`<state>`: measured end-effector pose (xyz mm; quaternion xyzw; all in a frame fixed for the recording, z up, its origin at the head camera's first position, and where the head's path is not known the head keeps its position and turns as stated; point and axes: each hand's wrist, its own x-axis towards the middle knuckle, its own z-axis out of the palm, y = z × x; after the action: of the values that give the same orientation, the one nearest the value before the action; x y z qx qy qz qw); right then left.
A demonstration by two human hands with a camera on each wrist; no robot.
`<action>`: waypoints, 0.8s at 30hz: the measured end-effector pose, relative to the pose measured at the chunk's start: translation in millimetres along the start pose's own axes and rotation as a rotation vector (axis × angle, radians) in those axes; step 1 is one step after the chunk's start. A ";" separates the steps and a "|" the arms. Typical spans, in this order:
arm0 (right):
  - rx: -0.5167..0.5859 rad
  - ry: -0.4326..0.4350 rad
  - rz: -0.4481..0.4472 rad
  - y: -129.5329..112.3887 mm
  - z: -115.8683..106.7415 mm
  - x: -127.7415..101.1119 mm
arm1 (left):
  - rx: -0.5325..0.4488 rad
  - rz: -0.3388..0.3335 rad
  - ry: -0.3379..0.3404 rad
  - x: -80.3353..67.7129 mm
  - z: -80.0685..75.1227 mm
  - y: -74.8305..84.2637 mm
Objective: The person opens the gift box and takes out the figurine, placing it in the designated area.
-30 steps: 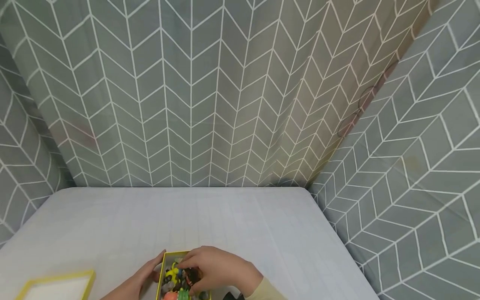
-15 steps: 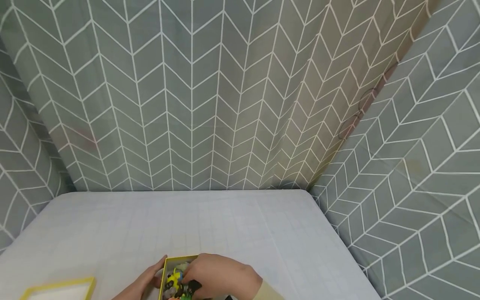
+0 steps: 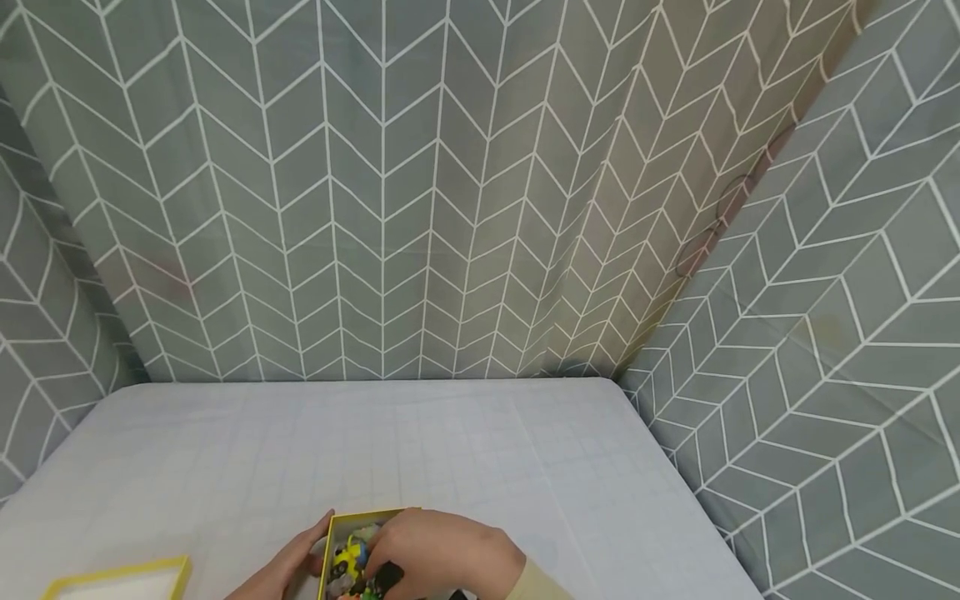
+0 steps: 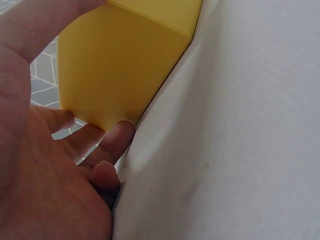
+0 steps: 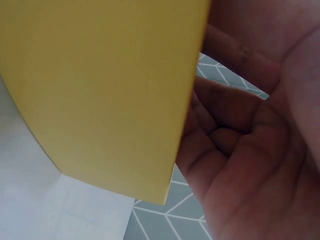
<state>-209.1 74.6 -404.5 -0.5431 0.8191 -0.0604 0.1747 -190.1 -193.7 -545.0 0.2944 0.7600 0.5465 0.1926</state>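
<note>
A yellow-edged box at the bottom of the head view holds a jumble of small toys, among them a yellow toy figure and green and orange pieces. My left hand steadies the box from its left side. In the left wrist view, its curled fingers touch the box's yellow wall near a corner, low by the cloth. Over the right wall reaches my right hand, curled fingers down among the toys. A small black toy shows at its thumb and fingers; the fingertips are mostly hidden behind the wall.
A yellow-rimmed lid with a white inside lies on the white-covered table, left of the box. Another black item peeks out below my right wrist. Grey curtains with white chevron lines enclose the back and sides.
My right hand has dipped deeper into the box, covering more of the toys. The black piece at its fingers has turned. The left hand stays on the box, and the view has tilted slightly.
</note>
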 end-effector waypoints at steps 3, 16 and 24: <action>-0.006 0.017 0.000 -1.4 0.3 -1.4 | 0.007 -0.049 -0.007 0.6 -0.5 2.6; -0.034 0.051 0.084 -6.8 0.1 -2.6 | -0.010 -0.015 0.010 -2.4 2.3 11.1; 0.075 0.120 0.099 -4.2 1.1 -9.2 | -0.027 -0.079 0.006 -2.8 1.9 12.4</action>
<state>-201.8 81.4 -402.4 -0.4903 0.8511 -0.1150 0.1483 -183.9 -191.3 -534.0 0.2599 0.7641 0.5496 0.2157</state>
